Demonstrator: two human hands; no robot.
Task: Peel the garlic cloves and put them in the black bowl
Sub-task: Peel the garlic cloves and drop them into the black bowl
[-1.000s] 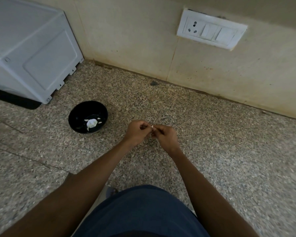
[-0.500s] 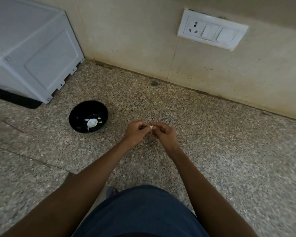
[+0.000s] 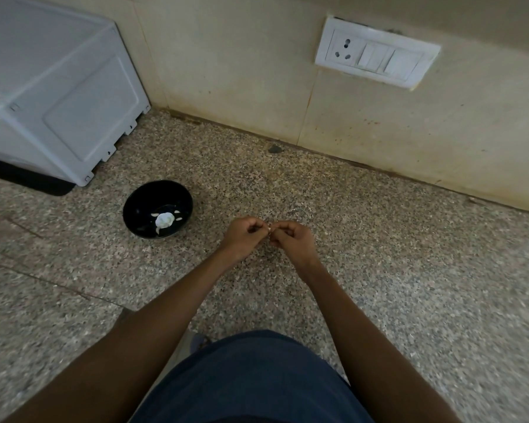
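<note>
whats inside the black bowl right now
Inside the black bowl lies a pale white lump, probably garlic, with a few small whitish slivers around it on the dark bottom. Whether those are cloves or peel is too small to tell, and anything beneath the lump is hidden.

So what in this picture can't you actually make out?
Head view only:
- Small white garlic clove: nearly hidden between the pinching left hand and right hand; peel state unclear.
- Pale pieces in the round black bowl: too small to identify.
- Grey plastic appliance: cut off at the left edge.
</note>
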